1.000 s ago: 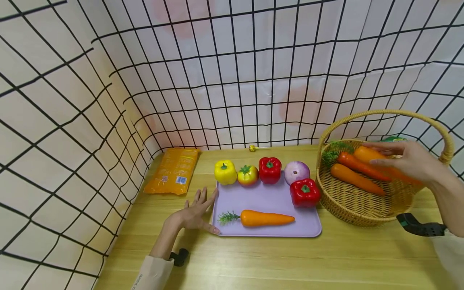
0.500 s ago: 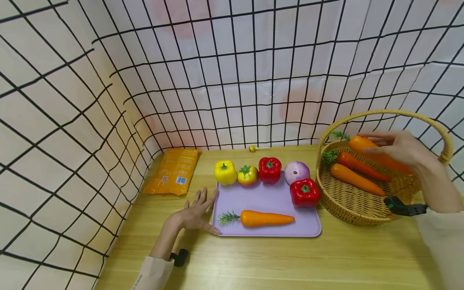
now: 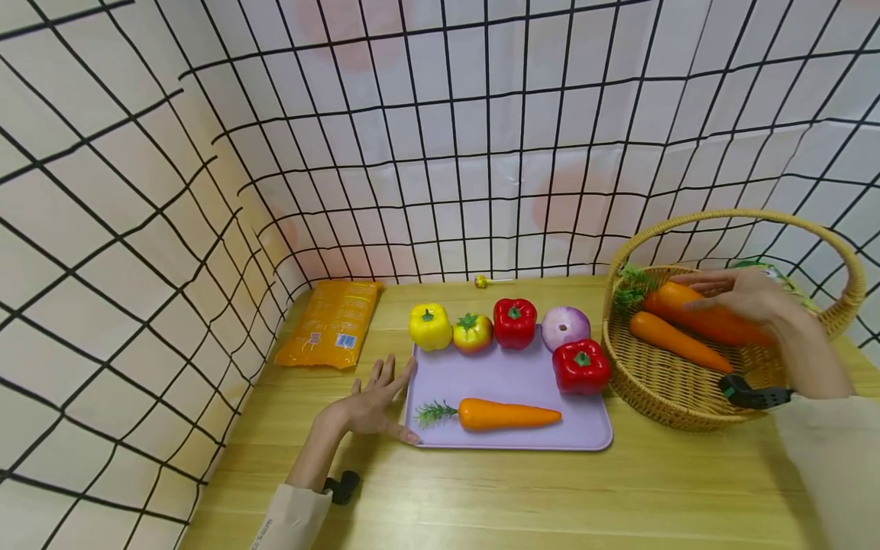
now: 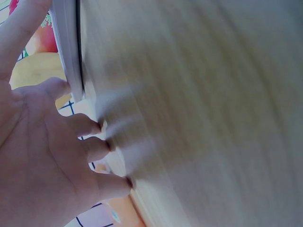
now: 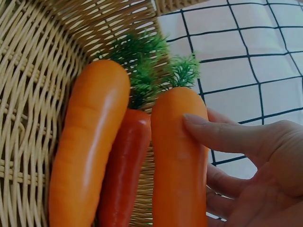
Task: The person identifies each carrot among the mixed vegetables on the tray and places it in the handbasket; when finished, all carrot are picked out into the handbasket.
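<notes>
Over the wicker basket (image 3: 670, 393), my right hand (image 3: 752, 298) grips a thick orange carrot (image 5: 179, 156), thumb on one side and fingers on the other. Beside it in the basket lie another orange carrot (image 5: 90, 142) and a redder carrot (image 5: 125, 165), mostly covered by the held one in the head view. My left hand (image 3: 371, 406) is spread at the left edge of the lilac tray (image 3: 474, 374), thumb at the near corner. In the left wrist view its fingertips (image 4: 124, 185) reach down to the tabletop. A leafy carrot (image 3: 509, 415) lies along the tray's front.
Along the tray's back are a yellow pepper (image 3: 430, 328), a tomato (image 3: 473, 334), a red pepper (image 3: 515, 324) and a purple onion (image 3: 565, 328); another red pepper (image 3: 581, 367) sits right. An orange packet (image 3: 330, 325) lies left, a lollipop (image 3: 481, 282) behind. The basket handle (image 3: 729, 215) arches high.
My right hand raised the carrot off the basket's right side, then lowered it leftward over the redder carrot. My left hand has stayed at the tray's edge.
</notes>
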Demonstrator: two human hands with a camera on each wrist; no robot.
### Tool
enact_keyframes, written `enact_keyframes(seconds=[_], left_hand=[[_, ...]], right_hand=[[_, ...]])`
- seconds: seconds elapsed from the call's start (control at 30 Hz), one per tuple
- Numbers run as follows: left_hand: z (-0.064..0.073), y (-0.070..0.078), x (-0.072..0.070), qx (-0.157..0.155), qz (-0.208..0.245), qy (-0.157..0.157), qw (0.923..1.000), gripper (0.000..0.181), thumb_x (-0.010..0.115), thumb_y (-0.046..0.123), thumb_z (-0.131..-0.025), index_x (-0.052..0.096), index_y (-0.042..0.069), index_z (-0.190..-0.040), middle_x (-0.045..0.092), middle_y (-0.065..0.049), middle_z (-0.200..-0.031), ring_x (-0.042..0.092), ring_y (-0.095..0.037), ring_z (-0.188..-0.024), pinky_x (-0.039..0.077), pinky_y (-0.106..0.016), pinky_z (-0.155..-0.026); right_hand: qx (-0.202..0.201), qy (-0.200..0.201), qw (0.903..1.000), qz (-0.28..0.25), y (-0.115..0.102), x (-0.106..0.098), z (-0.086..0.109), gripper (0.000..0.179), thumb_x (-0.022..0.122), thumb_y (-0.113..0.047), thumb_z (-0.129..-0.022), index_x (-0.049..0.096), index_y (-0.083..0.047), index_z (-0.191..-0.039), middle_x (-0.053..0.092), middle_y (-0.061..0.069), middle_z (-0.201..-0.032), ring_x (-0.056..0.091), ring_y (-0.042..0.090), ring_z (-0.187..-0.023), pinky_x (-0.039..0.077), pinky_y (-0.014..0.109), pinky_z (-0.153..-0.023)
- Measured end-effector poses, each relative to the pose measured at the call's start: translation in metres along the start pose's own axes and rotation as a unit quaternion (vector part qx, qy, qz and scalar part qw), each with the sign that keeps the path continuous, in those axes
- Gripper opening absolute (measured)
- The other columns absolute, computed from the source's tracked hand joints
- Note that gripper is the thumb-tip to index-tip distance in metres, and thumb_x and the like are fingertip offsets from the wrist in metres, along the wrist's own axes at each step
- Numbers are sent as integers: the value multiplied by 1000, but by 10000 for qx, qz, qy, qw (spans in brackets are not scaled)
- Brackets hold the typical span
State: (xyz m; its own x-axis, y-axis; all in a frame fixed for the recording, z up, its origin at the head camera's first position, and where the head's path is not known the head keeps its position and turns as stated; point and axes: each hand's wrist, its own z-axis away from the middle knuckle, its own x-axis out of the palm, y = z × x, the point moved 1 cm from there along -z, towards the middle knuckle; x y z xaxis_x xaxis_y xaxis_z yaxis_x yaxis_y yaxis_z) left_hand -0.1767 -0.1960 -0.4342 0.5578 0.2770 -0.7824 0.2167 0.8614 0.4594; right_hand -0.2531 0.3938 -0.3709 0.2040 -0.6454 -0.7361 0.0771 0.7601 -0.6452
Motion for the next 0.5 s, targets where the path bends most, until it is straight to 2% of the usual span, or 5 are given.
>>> enact_keyframes(seconds=[0.13, 0.27, 0.33, 0.43, 0.5], left_hand=[[0, 0, 0, -3, 9, -4, 10000, 129, 84, 57, -80, -4, 22, -168, -20, -25, -170, -17, -46, -158, -3, -76, -122], [0, 1, 0, -3, 14, 2, 10000, 129, 84, 57, -80, -3, 22, -168, -20, -25, -170, -18, -46, -158, -3, -76, -122], [0, 1, 0, -4, 13, 2, 10000, 129, 84, 57, -79, -3, 22, -168, -20, -25, -170, -18, -46, -158, -3, -76, -122], [0, 0, 0, -3, 8, 2, 10000, 129, 84, 57, -80, -3, 22, -168, -20, -25, -170, -18, -46, -158, -3, -76, -122], [0, 0, 0, 1, 4, 7, 10000, 129, 84, 57, -79, -3, 22, -168, -20, -25, -170, -18, -46, -158, -3, -76, -122]], right_hand=[[-140, -69, 9999, -3, 3, 5, -3, 69, 80, -32, -91, 55, -2, -148, 47, 36, -151, 41, 59, -136, 53, 25, -84], [-112, -110, 9999, 62, 6, 9, -6, 72, 81, -35, -90, 54, -2, -148, 47, 37, -151, 42, 59, -135, 51, 52, -98], [-133, -123, 9998, 88, 7, 10, -6, 71, 81, -32, -91, 54, -1, -148, 48, 37, -149, 44, 58, -134, 50, 56, -99], [-179, -137, 9997, 84, 8, 13, -8, 67, 80, -29, -91, 55, 0, -146, 51, 36, -147, 46, 57, -133, 54, 35, -90], [-217, -132, 9997, 56, 9, 14, -8, 66, 81, -27, -91, 56, 1, -145, 52, 36, -146, 49, 57, -131, 51, 22, -82]])
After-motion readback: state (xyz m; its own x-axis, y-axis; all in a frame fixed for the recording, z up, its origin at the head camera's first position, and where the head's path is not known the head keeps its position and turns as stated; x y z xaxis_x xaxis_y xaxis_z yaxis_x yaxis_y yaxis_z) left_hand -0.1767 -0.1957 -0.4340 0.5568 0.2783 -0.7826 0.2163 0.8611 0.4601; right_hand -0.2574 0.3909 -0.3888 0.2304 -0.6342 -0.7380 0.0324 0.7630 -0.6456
